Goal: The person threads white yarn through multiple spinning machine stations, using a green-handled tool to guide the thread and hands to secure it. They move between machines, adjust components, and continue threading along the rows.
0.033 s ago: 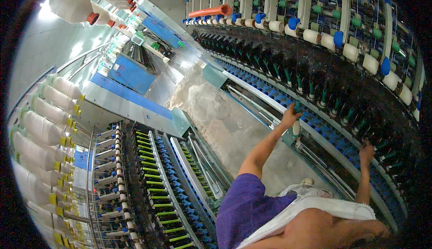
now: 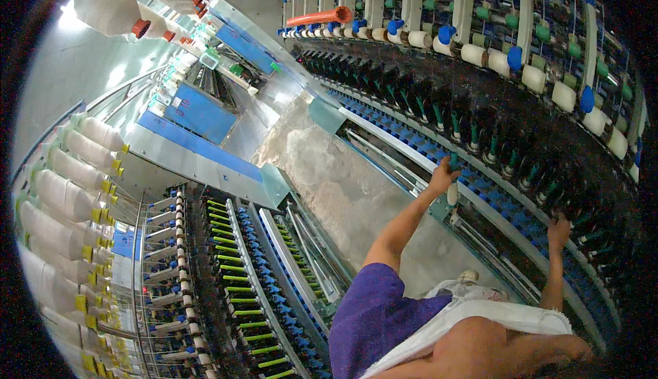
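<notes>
A yarn bobbin with a green top and white yarn lower down (image 2: 452,193) is in my left hand (image 2: 444,175), whose fingers are closed round its upper part. It hangs over the near rail of the spinning frame. Farther right along the same machine, my right hand (image 2: 558,234) reaches in at the row of dark spindles with green tubes (image 2: 528,175). Its fingers look bent together at a spindle, but what they pinch, if anything, is too small and dark to make out.
White rollers (image 2: 476,55) with blue knobs run above the spindles, and an orange tube (image 2: 319,18) lies across them. A second frame with yellow-green tubes (image 2: 233,267) stands on the left. Yarn-wound bobbins (image 2: 65,194) hang at far left. A dusty aisle floor (image 2: 322,163) lies between.
The lower end of the bobbin in my left hand has shifted very slightly to the right. Both hands stay almost where they were.
</notes>
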Available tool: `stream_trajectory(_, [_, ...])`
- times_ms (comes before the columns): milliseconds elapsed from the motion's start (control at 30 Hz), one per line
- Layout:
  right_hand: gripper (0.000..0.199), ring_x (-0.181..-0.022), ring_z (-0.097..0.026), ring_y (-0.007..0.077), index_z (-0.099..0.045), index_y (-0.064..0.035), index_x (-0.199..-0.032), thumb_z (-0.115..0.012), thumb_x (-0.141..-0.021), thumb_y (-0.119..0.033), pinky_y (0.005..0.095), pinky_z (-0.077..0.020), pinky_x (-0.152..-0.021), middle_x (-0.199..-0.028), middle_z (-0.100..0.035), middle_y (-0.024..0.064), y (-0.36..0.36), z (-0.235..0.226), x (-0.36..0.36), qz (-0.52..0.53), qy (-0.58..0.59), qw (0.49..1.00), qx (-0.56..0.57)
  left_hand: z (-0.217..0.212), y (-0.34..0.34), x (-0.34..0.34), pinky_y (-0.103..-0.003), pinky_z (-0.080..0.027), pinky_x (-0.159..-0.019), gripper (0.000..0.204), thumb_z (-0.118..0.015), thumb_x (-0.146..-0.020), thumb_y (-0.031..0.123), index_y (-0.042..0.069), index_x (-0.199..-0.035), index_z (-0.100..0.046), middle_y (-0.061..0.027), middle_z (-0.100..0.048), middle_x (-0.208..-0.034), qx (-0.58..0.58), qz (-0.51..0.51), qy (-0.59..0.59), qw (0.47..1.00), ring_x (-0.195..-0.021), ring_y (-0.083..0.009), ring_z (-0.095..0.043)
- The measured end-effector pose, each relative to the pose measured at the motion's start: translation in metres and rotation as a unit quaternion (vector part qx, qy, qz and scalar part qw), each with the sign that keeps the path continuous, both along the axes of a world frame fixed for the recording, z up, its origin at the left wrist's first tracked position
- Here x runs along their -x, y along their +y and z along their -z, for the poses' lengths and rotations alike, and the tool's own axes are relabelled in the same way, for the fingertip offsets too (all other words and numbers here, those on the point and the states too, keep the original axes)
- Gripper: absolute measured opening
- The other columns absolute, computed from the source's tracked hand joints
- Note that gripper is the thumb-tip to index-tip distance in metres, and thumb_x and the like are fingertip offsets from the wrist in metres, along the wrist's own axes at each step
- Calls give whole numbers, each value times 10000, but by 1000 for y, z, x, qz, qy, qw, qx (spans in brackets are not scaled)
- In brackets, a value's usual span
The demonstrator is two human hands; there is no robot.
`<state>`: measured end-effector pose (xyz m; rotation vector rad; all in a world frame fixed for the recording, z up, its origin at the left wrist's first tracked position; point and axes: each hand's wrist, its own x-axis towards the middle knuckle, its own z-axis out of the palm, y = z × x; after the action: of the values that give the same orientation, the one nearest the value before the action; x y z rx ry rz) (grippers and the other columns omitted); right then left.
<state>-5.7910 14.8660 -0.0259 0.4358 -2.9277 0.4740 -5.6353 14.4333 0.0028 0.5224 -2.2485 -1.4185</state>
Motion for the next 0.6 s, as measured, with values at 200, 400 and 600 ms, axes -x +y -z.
stream_trajectory(200, [293,-533,-573,282,-605,-65,-1086,-529,-856,-231,385,-466,-454,-735,-636,145,-3,28,11,43,94,992,73,13,8,20,-332,-435,-589,544,-677,-752,120,-6,-1202,-399,-106,-566,-776,-8,20,107,994,-659,-186,-524])
stream_trajectory(400, [348,-553,-587,269,-585,-55,-1112,-540,-853,-283,370,-465,-439,-707,-631,152,-4,17,2,141,49,988,-37,-10,10,14,-330,-441,-618,545,-669,-758,117,-10,-1212,-395,-120,-597,-862,-12,50,39,998,-710,-201,-547])
stream_trajectory(600, [696,-614,-611,266,-252,-55,-1361,-636,-798,-196,372,-500,-509,-906,-621,202,-1,40,16,-24,226,972,68,-2,-11,-3,-338,-445,-599,587,-670,-764,157,-41,-1228,-368,-139,-593,-842,-8,-44,-52,998,-699,-204,-554])
